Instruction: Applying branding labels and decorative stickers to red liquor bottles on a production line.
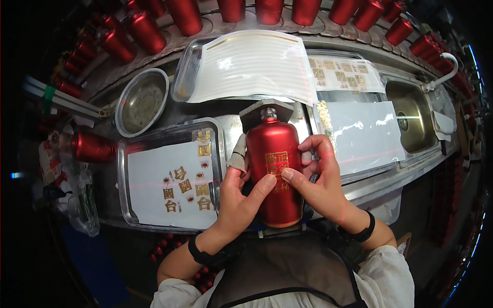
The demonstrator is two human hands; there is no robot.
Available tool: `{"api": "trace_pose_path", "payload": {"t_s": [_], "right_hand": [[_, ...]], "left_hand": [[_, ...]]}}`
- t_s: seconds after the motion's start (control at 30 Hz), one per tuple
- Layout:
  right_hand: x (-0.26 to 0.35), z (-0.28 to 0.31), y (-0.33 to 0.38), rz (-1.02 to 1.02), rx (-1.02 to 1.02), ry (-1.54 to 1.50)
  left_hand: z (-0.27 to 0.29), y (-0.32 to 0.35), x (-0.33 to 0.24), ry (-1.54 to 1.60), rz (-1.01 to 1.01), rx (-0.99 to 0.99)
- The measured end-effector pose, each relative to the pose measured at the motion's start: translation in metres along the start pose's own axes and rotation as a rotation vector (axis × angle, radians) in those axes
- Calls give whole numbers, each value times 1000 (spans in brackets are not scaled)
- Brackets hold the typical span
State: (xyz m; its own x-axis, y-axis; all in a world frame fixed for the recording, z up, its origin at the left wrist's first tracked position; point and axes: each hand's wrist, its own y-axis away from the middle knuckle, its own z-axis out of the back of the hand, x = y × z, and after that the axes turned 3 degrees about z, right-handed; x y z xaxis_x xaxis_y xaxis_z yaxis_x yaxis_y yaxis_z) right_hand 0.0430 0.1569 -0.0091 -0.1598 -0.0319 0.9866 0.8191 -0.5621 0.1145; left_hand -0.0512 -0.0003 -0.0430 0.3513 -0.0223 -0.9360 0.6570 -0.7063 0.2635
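Note:
A glossy red glass bottle (273,205) with a clear, uncapped neck lies in front of me, its neck pointing away. Gold characters in a small gold decal (277,161) mark its front. My left hand (241,190) grips the bottle's left side, its thumb pressing beside the lower edge of the gold marking; a cloth finger cover is on one finger. From the right, my right hand (321,174) holds the bottle, thumb tip on the marking and index finger bent at the side. A dark metal support (251,114) shows behind the neck. The undersides of both hands are hidden.
A left tray (121,177) holds a white sheet with gold and red decals. Behind lies a striped white backing sheet (251,66); at right, more decal sheets (344,74), a white sheet (364,133) and a sink (411,118). A metal bowl (141,102) and red bottles (185,18) stand beyond.

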Motion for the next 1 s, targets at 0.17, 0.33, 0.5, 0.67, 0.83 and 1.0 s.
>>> {"api": "trace_pose_path", "payload": {"t_s": [0.17, 0.33, 0.5, 0.67, 0.83, 1.0], "right_hand": [[-3, 2, 0, -41, 72, 74], [-6, 0, -1, 55, 20, 7], [-5, 1, 0, 39, 34, 25], [-3, -1, 1, 35, 26, 14], [-4, -2, 0, 45, 25, 12], [-8, -2, -1, 68, 24, 30]], "left_hand": [[-1, 0, 0, 11, 16, -9], [-1, 1, -2, 37, 0, -10], [-1, 1, -3, -23, -38, 51], [-1, 0, -4, -27, -33, 37], [-5, 1, -3, 33, -20, -22], [0, 0, -3, -73, 5, 12]]}}
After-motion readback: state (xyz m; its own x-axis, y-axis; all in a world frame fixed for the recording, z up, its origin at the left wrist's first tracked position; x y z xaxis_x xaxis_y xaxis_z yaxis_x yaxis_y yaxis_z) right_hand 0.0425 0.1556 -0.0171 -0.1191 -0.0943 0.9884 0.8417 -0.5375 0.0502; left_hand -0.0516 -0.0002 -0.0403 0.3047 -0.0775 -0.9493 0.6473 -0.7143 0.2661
